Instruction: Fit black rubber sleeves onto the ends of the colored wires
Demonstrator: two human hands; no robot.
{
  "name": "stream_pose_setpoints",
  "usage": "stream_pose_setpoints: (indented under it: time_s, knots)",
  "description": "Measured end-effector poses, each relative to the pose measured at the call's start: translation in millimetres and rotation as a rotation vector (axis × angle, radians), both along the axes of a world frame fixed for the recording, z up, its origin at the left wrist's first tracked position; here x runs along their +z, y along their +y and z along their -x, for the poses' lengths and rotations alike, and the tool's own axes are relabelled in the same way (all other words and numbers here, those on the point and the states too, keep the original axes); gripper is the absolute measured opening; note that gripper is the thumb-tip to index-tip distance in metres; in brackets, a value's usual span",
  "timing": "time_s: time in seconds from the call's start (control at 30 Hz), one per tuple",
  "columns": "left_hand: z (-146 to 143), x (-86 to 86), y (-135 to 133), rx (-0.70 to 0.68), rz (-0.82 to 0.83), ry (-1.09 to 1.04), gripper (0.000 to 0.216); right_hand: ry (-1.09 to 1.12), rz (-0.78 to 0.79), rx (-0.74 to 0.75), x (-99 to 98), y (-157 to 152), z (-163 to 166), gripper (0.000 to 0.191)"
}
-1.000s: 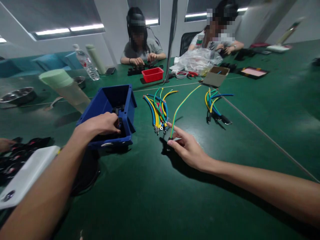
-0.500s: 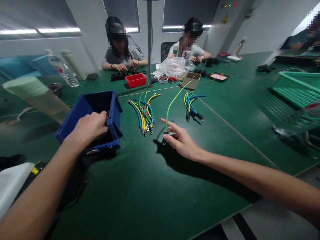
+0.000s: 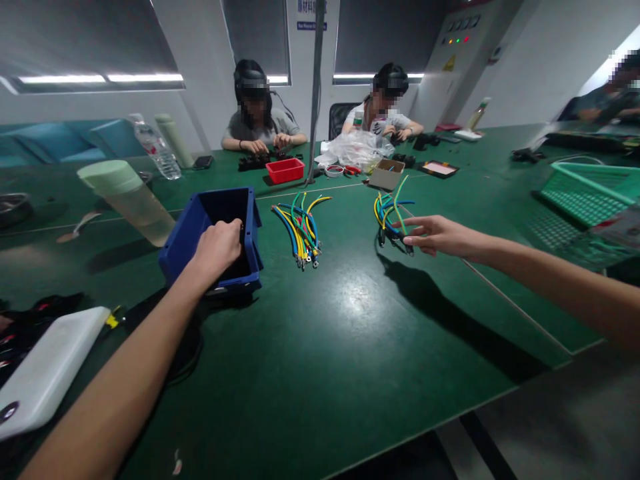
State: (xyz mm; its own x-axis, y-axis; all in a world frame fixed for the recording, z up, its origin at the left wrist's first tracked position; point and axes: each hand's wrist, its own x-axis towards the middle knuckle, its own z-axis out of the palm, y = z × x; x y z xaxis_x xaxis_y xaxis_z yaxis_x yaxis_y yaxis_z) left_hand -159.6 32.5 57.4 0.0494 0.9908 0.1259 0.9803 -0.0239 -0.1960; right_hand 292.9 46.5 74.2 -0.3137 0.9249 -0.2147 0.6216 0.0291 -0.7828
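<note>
My right hand [image 3: 440, 235] pinches a green-and-yellow wire [image 3: 398, 200] near its black-sleeved lower end, and the wire stands up from the fingers. Just left of those fingertips, and partly behind them, lies a small bunch of blue, yellow and green wires [image 3: 383, 212] with black-sleeved ends. My left hand [image 3: 220, 248] reaches into a blue plastic bin [image 3: 173, 257] with curled fingers. Their tips and the bin's contents are mostly hidden. Between my hands rests a larger bunch of coloured wires [image 3: 300, 230] with bare metal ring terminals towards me.
A tilted, green-lidded bottle [image 3: 135, 207] stands behind the bin. A white power bank-like block [image 3: 55, 370] lies at the left. Farther off are a red tray [image 3: 285, 171], a cardboard box [image 3: 387, 175] and two co-workers. A green basket [image 3: 595, 187] sits at the right.
My right hand has carried the green-and-yellow wire from the middle of the table rightward and away, to the right-hand bunch. My left hand stays in the bin. The view has shifted.
</note>
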Motion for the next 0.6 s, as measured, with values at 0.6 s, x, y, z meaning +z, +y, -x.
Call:
stream_pose_setpoints:
  time_s: [0.6]
  knots:
    - [2.0,-11.8,6.0,0.103,-0.041,-0.116,0.036,-0.232,0.112,-0.028,-9.9,68.9,-23.7,0.043]
